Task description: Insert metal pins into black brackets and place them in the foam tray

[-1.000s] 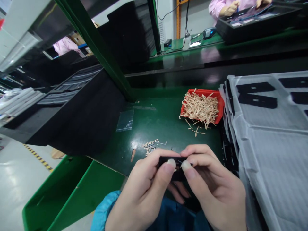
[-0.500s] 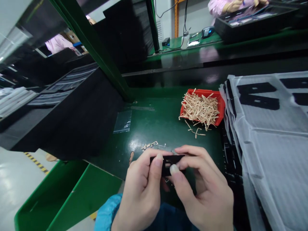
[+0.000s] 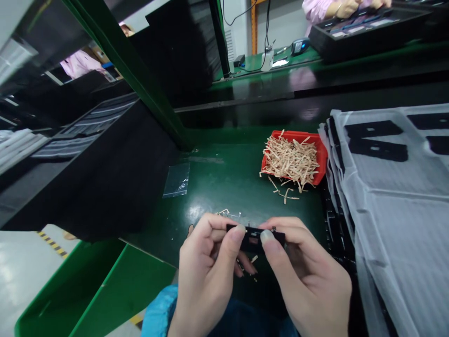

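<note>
Between my two hands is a small flat black plate (image 3: pixel 253 239) with a rectangular cutout and small bits along its upper edge. My left hand (image 3: pixel 213 267) pinches its left end, thumb on the near face and some fingers curled beneath. At the right end, my right hand (image 3: pixel 305 271) grips it, with the thumb pressed near the cutout. Just beyond my hands, small pale strips (image 3: pixel 224 213) lie on the green tabletop (image 3: pixel 224 178). Further back stands a red bin (image 3: pixel 322 159) heaped with thin pale strips (image 3: pixel 293 157), several spilled in front of it.
Stacked trays (image 3: pixel 403 224) under white foam sheet stand at the right, with flat black pieces (image 3: pixel 379 149) on top. A clear plastic bag (image 3: pixel 177 180) lies left. A green bin (image 3: pixel 94 290) is below the table edge. Across the bench, a person's hands (image 3: pixel 347 8) work over a black tray (image 3: pixel 368 40).
The black plate has moved slightly right and its face is turned so the cutout shows more clearly. My right hand has shifted right, its thumb now against the plate.
</note>
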`<control>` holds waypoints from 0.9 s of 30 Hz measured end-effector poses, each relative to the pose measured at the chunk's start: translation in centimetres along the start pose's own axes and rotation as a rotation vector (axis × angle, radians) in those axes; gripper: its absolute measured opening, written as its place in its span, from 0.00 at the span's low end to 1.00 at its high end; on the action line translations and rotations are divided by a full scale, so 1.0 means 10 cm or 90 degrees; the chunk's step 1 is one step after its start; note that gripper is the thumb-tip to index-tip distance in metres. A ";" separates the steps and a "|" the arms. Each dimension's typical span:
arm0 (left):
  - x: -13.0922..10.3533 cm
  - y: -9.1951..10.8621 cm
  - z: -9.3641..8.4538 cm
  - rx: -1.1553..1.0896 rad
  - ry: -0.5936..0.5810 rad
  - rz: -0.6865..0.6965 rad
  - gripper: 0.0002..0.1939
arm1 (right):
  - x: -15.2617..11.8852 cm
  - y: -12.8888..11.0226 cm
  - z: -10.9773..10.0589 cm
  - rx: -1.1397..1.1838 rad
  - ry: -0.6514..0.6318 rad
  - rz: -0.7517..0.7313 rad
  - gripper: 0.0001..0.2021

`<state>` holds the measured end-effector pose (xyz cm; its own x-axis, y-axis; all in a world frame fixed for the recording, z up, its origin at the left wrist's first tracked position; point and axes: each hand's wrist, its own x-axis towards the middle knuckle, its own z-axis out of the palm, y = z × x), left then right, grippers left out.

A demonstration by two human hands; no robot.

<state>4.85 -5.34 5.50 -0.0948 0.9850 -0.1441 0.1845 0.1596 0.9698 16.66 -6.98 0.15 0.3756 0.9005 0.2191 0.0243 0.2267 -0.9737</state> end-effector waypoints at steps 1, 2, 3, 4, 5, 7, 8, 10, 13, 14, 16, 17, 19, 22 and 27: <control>-0.01 0.01 0.02 0.009 0.015 0.017 0.06 | 0.00 0.00 0.00 0.001 0.004 0.001 0.06; -0.01 0.02 0.03 0.016 0.025 0.033 0.07 | -0.01 -0.01 0.00 0.000 0.005 0.003 0.06; -0.02 0.03 0.04 0.021 0.033 0.047 0.06 | -0.01 -0.01 0.00 0.000 0.006 0.003 0.07; -0.02 0.03 0.05 0.026 0.038 0.058 0.06 | -0.01 -0.02 0.01 0.001 0.009 0.002 0.07; -0.02 0.04 0.05 0.032 0.040 0.067 0.06 | -0.01 -0.02 0.01 0.003 0.009 0.003 0.07; -0.01 0.03 0.05 0.043 0.035 0.077 0.06 | -0.01 -0.02 0.02 0.007 0.016 0.008 0.07; -0.01 0.03 0.04 0.049 0.030 0.083 0.07 | 0.00 -0.03 0.03 0.010 0.019 0.012 0.08; 0.00 0.02 0.03 0.057 0.019 0.095 0.07 | 0.00 -0.03 0.03 0.015 0.021 0.019 0.08; 0.00 0.01 0.03 0.061 0.011 0.107 0.09 | 0.00 -0.03 0.03 0.019 0.004 0.019 0.07; 0.00 0.02 0.03 0.060 0.011 0.107 0.09 | 0.00 -0.03 0.02 0.021 0.000 0.019 0.08; 0.01 0.02 0.03 0.052 0.010 0.096 0.09 | 0.00 -0.03 0.02 0.026 0.000 0.021 0.08; 0.01 0.02 0.03 0.043 0.006 0.086 0.09 | 0.00 -0.03 0.02 0.029 0.006 0.020 0.09; 0.01 0.03 0.03 0.023 -0.012 0.063 0.10 | 0.01 -0.04 0.02 0.034 0.018 0.015 0.10; 0.02 0.04 0.02 0.012 -0.030 0.038 0.11 | 0.01 -0.05 0.02 0.036 0.012 0.007 0.10; 0.03 0.04 0.00 0.033 -0.031 0.016 0.10 | 0.00 -0.05 0.04 0.046 0.014 0.039 0.11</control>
<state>4.91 -5.03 5.85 -0.0416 0.9906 -0.1306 0.2372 0.1368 0.9618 16.32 -6.93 0.63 0.3948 0.9052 0.1573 -0.0655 0.1985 -0.9779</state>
